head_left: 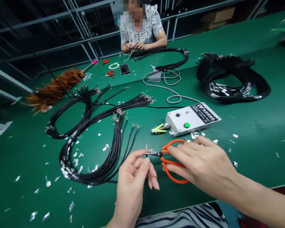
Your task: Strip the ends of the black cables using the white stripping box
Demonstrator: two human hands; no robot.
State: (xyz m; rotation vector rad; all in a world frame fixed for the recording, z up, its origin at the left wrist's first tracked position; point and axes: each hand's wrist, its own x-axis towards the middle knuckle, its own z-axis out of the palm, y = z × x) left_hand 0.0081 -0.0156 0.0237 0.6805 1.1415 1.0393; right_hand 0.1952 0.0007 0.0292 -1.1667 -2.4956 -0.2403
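My left hand (136, 171) pinches the end of a black cable, whose thin coloured wires (146, 147) stick up above the fingertips. In my right hand (199, 161) is a pair of scissors (165, 153) with orange handles, my fingers through the loops. The blades point left and meet the bared wires just above my left fingertips; whether they are fully closed on a wire is too small to tell. To the left of my left hand lies a curved bundle of black cables (97, 175) with stripped ends.
A white control box (192, 118) with a green button and a yellow clip (159, 129) stands beyond my hands. Coiled cables (235, 79) lie at right, a feather duster (57, 88) at left. Foil scraps (46, 216) litter the green table. Across it, a person (142, 28) handles cables.
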